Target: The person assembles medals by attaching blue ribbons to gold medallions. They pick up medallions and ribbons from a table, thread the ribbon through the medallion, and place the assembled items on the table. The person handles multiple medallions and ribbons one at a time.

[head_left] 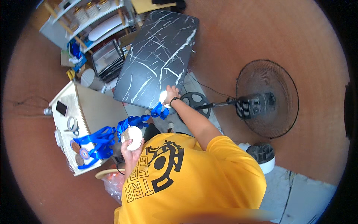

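Note:
My left hand (129, 152) is closed round several round medals (132, 138) held together, the top one pale and whitish. Their blue ribbons (131, 122) hang bunched beyond them. Out ahead, my right hand (172, 94) reaches the near right corner of the black marble-patterned table (151, 61). Its fingers grip a bright, glare-washed medal (163, 98) at the tabletop's edge. From that medal a blue ribbon (159, 111) dangles over the edge. More medals (84, 153) with blue ribbons (100, 142) lie on the pale desk to the left.
The pale desk (80, 95) also carries a phone (61, 108) and a tape roll (72, 123). A black fan (257, 102) lies to the right, its round base (194, 100) close to my right forearm. Shelves (99, 22) and a white bin (90, 79) stand far left.

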Action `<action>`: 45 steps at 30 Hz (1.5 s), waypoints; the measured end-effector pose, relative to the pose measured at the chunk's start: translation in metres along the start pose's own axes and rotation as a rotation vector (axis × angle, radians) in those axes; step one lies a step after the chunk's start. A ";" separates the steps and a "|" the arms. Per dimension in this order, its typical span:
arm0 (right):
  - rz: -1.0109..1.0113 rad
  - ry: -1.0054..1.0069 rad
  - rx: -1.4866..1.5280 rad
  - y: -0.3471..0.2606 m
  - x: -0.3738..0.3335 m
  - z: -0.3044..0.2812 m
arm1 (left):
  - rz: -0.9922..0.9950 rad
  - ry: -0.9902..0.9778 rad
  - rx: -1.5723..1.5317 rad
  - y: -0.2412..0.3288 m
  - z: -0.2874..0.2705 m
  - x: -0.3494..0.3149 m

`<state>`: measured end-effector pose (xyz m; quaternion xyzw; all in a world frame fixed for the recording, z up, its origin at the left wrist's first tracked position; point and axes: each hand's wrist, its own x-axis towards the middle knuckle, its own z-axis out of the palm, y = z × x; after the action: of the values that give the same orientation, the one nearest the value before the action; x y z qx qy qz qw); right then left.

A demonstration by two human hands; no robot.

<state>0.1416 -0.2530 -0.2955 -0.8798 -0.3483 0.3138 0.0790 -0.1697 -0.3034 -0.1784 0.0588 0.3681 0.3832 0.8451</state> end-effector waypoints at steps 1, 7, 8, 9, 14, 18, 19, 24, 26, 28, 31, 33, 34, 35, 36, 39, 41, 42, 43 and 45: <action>-0.024 -0.029 0.019 0.003 0.001 -0.001 | -0.016 0.021 0.014 0.001 0.000 -0.001; -0.205 0.177 0.255 0.042 -0.012 0.015 | -0.042 0.025 0.082 0.004 0.002 -0.003; -0.196 0.180 0.258 0.047 -0.016 0.019 | -0.032 -0.007 0.093 0.003 0.002 -0.004; -0.167 0.168 0.247 0.049 -0.018 0.022 | -0.048 0.019 0.101 0.003 0.003 -0.004; -0.154 0.153 0.263 0.051 -0.023 0.029 | -0.099 -0.004 0.147 0.000 0.007 -0.004; -0.201 0.222 0.298 0.053 -0.021 0.043 | -0.109 -0.007 0.177 0.005 0.006 0.004; -0.218 0.204 0.240 0.054 -0.019 0.049 | -0.124 -0.069 0.174 0.008 0.005 0.007; -0.008 0.180 0.332 0.038 0.002 0.068 | -0.236 0.027 0.141 0.027 0.009 0.042; 0.057 0.225 0.366 0.031 0.006 0.066 | -0.282 0.010 0.272 0.037 0.019 0.062; 0.142 0.153 0.302 0.024 0.007 0.057 | -0.376 -0.330 0.441 0.042 0.033 0.077; 0.265 0.194 0.395 0.019 -0.005 0.049 | -0.563 -0.457 0.558 0.029 0.066 0.109; 0.294 0.268 0.449 0.018 -0.006 0.051 | -0.657 -0.479 0.609 0.022 0.085 0.122; 0.308 0.326 0.456 0.018 -0.005 0.054 | -0.700 -0.494 0.628 0.019 0.093 0.127; 0.336 0.284 0.492 0.019 0.002 0.057 | -0.747 -0.511 0.647 0.015 0.101 0.130; 0.374 0.256 0.528 0.020 0.009 0.062 | -0.790 -0.530 0.672 0.010 0.108 0.132; 0.597 0.326 0.978 0.033 0.025 0.088 | -0.924 -0.579 0.724 -0.005 0.122 0.133; 0.477 0.301 0.942 0.048 0.024 0.105 | -1.009 -0.621 0.755 -0.016 0.127 0.129; 0.390 0.310 0.849 0.056 0.017 0.113 | -1.050 -0.640 0.770 -0.022 0.129 0.127; 0.200 0.370 0.696 0.065 0.007 0.119 | -1.086 -0.660 0.782 -0.027 0.130 0.124; -0.028 0.413 0.631 0.081 -0.021 0.124 | -1.141 -0.694 0.798 -0.036 0.131 0.117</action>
<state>0.1001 -0.3371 -0.4125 -0.8521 -0.2231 0.2207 0.4189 -0.0099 -0.2241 -0.1650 0.2767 0.1658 -0.3132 0.8932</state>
